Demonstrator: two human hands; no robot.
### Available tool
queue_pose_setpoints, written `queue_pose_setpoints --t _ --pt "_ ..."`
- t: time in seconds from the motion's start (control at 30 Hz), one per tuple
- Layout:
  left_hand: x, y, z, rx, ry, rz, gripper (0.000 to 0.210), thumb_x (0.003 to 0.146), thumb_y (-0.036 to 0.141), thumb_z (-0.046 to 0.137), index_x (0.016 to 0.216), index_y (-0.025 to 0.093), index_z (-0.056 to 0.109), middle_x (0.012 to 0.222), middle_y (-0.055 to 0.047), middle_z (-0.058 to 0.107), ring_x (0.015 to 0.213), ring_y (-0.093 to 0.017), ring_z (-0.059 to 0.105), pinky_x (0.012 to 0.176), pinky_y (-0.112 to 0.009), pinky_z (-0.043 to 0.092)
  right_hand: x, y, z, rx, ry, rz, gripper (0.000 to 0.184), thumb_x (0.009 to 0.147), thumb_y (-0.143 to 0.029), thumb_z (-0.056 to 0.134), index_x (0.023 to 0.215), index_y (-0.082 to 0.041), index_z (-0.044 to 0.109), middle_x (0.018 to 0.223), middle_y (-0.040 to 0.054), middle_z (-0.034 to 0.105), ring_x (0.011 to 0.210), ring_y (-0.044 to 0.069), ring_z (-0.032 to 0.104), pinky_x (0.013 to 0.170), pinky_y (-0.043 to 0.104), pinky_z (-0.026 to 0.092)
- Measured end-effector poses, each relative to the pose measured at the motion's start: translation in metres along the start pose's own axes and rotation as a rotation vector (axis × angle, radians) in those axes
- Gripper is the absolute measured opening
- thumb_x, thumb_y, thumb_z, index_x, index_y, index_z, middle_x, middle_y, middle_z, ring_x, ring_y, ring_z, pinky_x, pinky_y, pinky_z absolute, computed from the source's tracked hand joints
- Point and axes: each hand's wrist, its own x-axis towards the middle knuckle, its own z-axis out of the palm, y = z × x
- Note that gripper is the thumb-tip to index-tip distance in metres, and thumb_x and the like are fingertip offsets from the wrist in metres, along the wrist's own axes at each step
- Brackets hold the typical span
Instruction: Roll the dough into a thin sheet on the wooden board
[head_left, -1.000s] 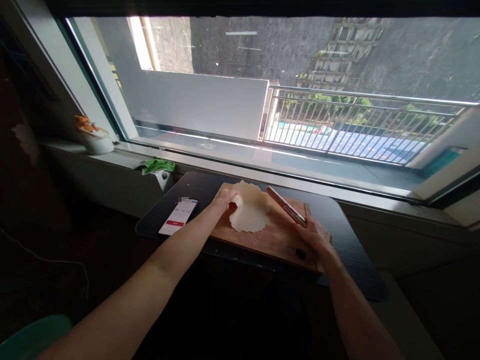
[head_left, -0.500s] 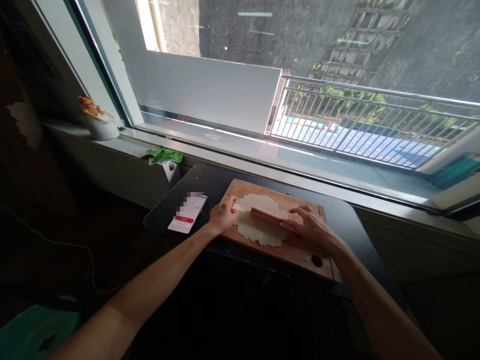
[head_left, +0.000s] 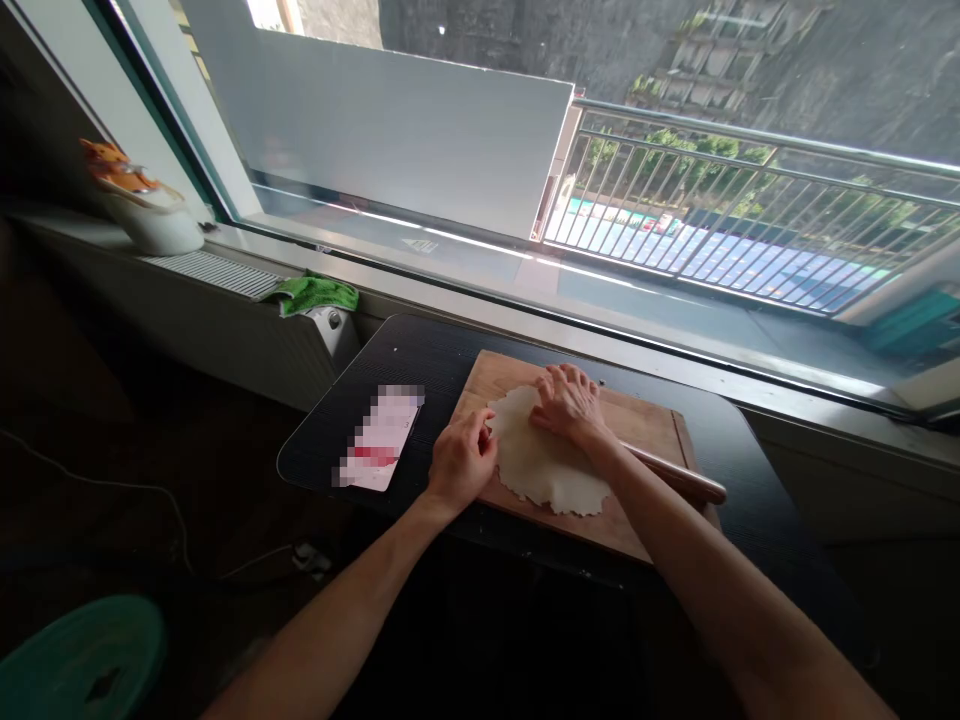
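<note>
A thin, pale sheet of dough (head_left: pixel 544 470) with a ragged rim lies on a wooden cutting board (head_left: pixel 660 420). At its left edge my left hand (head_left: pixel 463 462) has its fingers curled together, gripping the dough's rim. My right hand (head_left: pixel 568 402) is spread over the dough's far side, palm down with fingers stretched toward the board's back edge. A wooden rolling pin (head_left: pixel 679 472) lies to the right of the dough, partly hidden behind my right forearm, its end jutting past the board.
The board rests on a dark table (head_left: pixel 420 360). A phone (head_left: pixel 375 455) lies left of my left hand. Beyond the table are a window ledge and a radiator, with a green cloth (head_left: pixel 319 294) on the radiator's end. A teal basin (head_left: pixel 90 650) stands low at the left.
My right hand has left the rolling pin and moved onto the far part of the dough. The pin now lies farther right. My left hand stays at the dough's left edge. The view has shifted.
</note>
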Motion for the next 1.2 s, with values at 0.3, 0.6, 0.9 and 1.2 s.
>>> queue_pose_setpoints --t 0.3,0.6,0.9,1.2 --pt "-0.001 0.003 -0.003 -0.002 -0.012 0.003 0.035 0.085 0.01 0.06 0.117 0.023 0.062 0.085 -0.001 0.071 0.086 -0.02 0.069 0.089 -0.032 0.054 0.025 0.009 -0.001 -0.008 -0.05 0.032 0.042 0.096 -0.041 0.048 0.134 -0.024 0.058 0.151 0.0136 0.049 0.138 0.036 0.038 0.108 0.058 0.036" --pt "-0.004 -0.002 0.007 -0.053 0.165 0.1 0.04 0.081 0.005 0.062 0.119 0.019 0.059 0.08 0.001 0.069 0.075 -0.018 0.068 0.078 -0.031 0.054 -0.011 0.002 0.024 0.107 0.16 -0.145 0.049 0.101 -0.043 0.037 0.141 -0.021 0.052 0.144 0.0121 0.056 0.142 0.031 0.038 0.114 0.05 0.033" --pt "-0.006 -0.004 0.008 -0.061 0.206 0.114 0.043 0.081 0.005 0.063 0.121 0.02 0.056 0.077 0.003 0.067 0.07 -0.016 0.066 0.074 -0.029 0.053 0.005 0.011 0.022 0.052 0.139 -0.161 0.048 0.098 -0.045 0.044 0.139 -0.022 0.054 0.146 0.0128 0.054 0.14 0.031 0.041 0.111 0.049 0.036" --pt "-0.007 -0.006 0.007 -0.056 0.29 0.186 0.027 0.084 0.007 0.058 0.108 0.018 0.062 0.085 -0.002 0.065 0.081 -0.018 0.065 0.08 -0.031 0.052 0.022 0.003 0.015 -0.004 0.26 -0.018 0.04 0.1 -0.044 0.04 0.112 -0.018 0.07 0.115 0.0148 0.068 0.11 0.03 0.057 0.096 0.042 0.04"
